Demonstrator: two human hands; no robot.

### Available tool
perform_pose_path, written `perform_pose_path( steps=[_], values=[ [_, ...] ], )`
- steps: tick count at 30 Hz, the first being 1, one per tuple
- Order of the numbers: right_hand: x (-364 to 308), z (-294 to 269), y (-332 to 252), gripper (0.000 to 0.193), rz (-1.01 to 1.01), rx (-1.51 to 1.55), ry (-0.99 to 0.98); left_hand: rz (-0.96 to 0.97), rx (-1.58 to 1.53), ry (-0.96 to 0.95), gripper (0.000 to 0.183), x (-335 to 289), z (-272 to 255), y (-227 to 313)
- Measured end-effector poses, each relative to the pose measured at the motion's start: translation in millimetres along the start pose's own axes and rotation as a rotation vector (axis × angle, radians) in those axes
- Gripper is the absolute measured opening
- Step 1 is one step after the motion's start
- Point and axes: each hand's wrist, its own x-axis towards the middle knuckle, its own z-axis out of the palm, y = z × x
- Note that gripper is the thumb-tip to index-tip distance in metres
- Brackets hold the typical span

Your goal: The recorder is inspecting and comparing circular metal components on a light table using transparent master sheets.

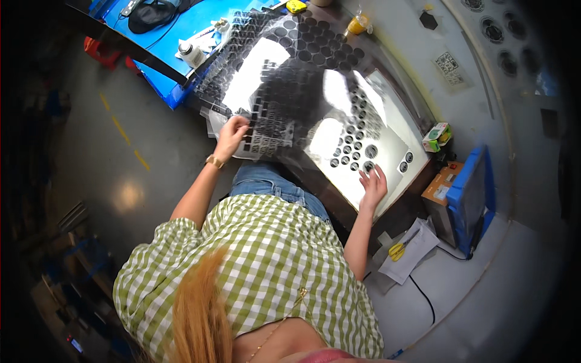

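Note:
My left hand (231, 138) is closed on the near left edge of a clear plastic sheet (272, 124) printed with dark rows of shapes. The sheet bends and throws back bright glare. It lies partly across a brightly lit white panel (390, 158). Several round black printed discs (371, 151) show on that panel. Over its near edge hovers my right hand (374, 186), fingers apart and holding nothing, with the fingertips beside the lowest discs. Whether they touch the panel I cannot tell. Behind the sheet lie more plastic sheets (327, 42) with large black circles.
A blue-topped table (160, 30) at the far left carries a white bottle (191, 54) and a black bag (151, 15). Right of the panel stand a small green-white box (437, 137), a cardboard box (443, 183) and a blue-framed panel (475, 199). Yellow scissors (396, 251) lie on paper nearby.

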Motion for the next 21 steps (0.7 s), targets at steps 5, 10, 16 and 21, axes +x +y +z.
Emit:
perform_pose_path(
  steps=[5,10,16,21],
  values=[
    [26,66,-28,0.027,-0.037,-0.037,-0.201,-0.484,-0.327,-0.116,0.018,-26,-42,38],
    [54,122,-67,0.024,-0.15,-0.017,-0.357,-0.799,-0.36,-0.146,0.03,-20,-49,67],
    [75,186,-93,0.048,-0.094,0.298,-0.416,-0.608,-0.752,-0.121,0.019,26,-58,78],
    [94,148,-6,0.035,0.231,-0.033,-0.126,-0.724,-1.395,-0.222,0.012,68,-24,96]
  ],
)
